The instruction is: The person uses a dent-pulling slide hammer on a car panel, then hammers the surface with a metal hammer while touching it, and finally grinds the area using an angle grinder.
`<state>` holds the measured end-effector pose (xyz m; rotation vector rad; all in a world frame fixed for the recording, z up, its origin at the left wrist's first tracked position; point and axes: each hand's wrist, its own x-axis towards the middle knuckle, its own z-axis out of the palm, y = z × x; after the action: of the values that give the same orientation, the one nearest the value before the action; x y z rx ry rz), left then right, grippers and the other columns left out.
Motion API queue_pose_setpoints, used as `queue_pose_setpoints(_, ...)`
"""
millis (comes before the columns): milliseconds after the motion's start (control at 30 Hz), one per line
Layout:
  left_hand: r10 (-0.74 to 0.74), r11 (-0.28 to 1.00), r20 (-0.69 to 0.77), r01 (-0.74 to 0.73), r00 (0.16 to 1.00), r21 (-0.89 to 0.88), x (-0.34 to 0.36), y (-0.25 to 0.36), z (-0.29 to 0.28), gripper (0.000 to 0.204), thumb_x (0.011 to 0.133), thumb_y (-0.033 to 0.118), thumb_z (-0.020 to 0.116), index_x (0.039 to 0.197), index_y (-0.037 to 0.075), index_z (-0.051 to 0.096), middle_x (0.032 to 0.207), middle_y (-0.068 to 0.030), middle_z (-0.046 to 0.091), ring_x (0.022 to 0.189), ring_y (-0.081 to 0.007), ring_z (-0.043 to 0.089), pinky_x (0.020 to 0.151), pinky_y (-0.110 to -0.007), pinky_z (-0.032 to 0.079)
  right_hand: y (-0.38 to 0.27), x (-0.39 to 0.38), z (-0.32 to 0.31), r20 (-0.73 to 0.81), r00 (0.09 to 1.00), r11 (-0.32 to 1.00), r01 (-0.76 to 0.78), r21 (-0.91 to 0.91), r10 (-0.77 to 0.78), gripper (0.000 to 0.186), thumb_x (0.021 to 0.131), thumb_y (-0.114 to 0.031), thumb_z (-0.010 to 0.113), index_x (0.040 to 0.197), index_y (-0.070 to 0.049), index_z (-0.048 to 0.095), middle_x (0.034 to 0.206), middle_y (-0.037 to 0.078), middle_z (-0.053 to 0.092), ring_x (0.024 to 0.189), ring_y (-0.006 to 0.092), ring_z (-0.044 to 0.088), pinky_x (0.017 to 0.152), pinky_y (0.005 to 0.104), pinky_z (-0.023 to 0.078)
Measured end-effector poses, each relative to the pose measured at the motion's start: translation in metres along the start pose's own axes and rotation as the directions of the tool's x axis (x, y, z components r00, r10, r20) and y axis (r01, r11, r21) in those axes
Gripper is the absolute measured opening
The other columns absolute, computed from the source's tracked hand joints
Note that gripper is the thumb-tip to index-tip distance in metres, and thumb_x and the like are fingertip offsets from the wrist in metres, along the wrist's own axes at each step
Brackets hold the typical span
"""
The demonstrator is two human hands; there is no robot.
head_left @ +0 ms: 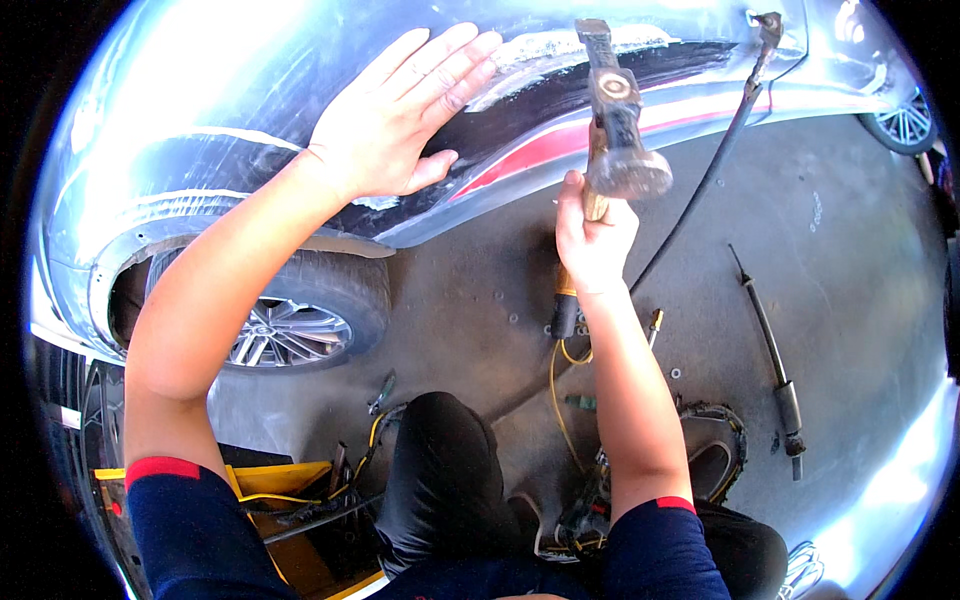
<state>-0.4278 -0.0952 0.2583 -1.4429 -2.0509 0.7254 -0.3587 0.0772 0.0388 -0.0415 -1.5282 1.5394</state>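
My left hand lies flat against the car's side panel, fingers stretched out together and thumb apart. Beneath and beside it the panel shows a dark scraped patch, pale filler-like marks and a red strip along the lower edge. In my right hand is a body hammer, gripped by its short wooden handle. The hammer is raised in front of the panel, its round face turned toward me and its narrow end pointing up. From this view I cannot tell how far its head is from the metal.
A car wheel sits below left. A black cable runs from a clamp on the panel to the floor. A slide-hammer-like rod tool lies at right. Near my knees stands a yellow-edged cart, with cables and washers about.
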Motion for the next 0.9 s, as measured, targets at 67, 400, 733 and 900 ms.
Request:
queue_pose_setpoints(67,0.001,1.0,-0.002,-0.001,1.0,0.007,0.0,0.0,0.0,0.097,0.077,0.042,0.072,0.158,0.003,0.035,0.171,-0.0104,0.023,0.158,-0.0264,0.02,0.129,-0.045,0.016,0.008,0.002,-0.002,0.038,0.999,1.0,-0.005,-0.003,0.006,0.017,0.101,-0.018,0.068,0.094,-0.003,0.068,0.074,0.002,0.067,0.07,0.0068,0.06,0.068,0.0266,0.05)
queue_pose_setpoints(400,-0.02,1.0,0.007,0.02,1.0,0.008,0.0,0.004,0.0,0.098,0.078,0.043,0.071,0.159,0.003,0.034,0.17,-0.0116,0.023,0.158,-0.0278,0.02,0.129,-0.046,0.016,-0.01,0.012,-0.009,-0.018,0.999,0.998,-0.052,-0.025,0.052,0.021,0.1,-0.021,0.069,0.094,-0.001,0.065,0.071,0.001,0.061,0.071,0.0067,0.052,0.067,0.0281,0.048)
queue_pose_setpoints(733,-0.008,1.0,-0.008,0.008,1.0,-0.006,0.0,0.007,-0.001,0.097,0.079,0.042,0.071,0.158,0.0,0.034,0.17,-0.0136,0.023,0.158,-0.0304,0.019,0.129,-0.046,0.015,0.001,0.013,-0.006,-0.014,0.999,0.999,-0.051,-0.013,0.051,0.021,0.094,-0.015,0.07,0.084,-0.003,0.057,0.067,0.014,0.06,0.058,0.0171,0.057,0.061,0.0329,0.051)
queue_pose_setpoints(900,-0.016,1.0,0.002,0.016,1.0,-0.002,0.003,0.008,-0.003,0.097,0.079,0.042,0.071,0.158,-0.001,0.033,0.17,-0.0142,0.023,0.158,-0.0319,0.019,0.129,-0.047,0.015,-0.004,0.015,-0.011,-0.026,0.999,0.998,-0.045,-0.042,0.044,0.018,0.093,-0.014,0.069,0.085,-0.003,0.059,0.067,0.015,0.06,0.059,0.0198,0.062,0.062,0.0333,0.052)
